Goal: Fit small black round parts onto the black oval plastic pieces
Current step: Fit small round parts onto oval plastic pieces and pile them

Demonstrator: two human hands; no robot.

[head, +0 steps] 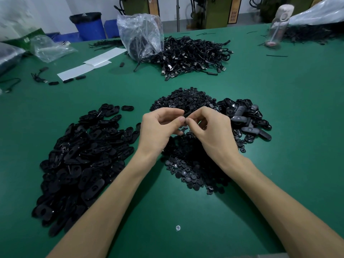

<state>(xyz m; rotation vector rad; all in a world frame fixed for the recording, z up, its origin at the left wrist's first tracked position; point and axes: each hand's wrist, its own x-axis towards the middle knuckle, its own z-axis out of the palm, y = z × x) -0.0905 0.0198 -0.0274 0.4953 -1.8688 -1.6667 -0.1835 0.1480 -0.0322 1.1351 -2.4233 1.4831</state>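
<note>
Your left hand [158,127] and right hand [208,127] pinch one oval piece [186,114] between both grips, its long axis running across them.

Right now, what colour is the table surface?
Green; the table shows clearly in the head view.

Both forearms bare, coming in from near table edge, converging mid-table. Left hand [158,127] palm-in, fingers curled, thumb + index tips pinched. Right hand [210,127] mirrors it, thumb/index pinched, other fingers curled under. Fingertips of both hands touching at center, wrists slightly raised off table.
</note>
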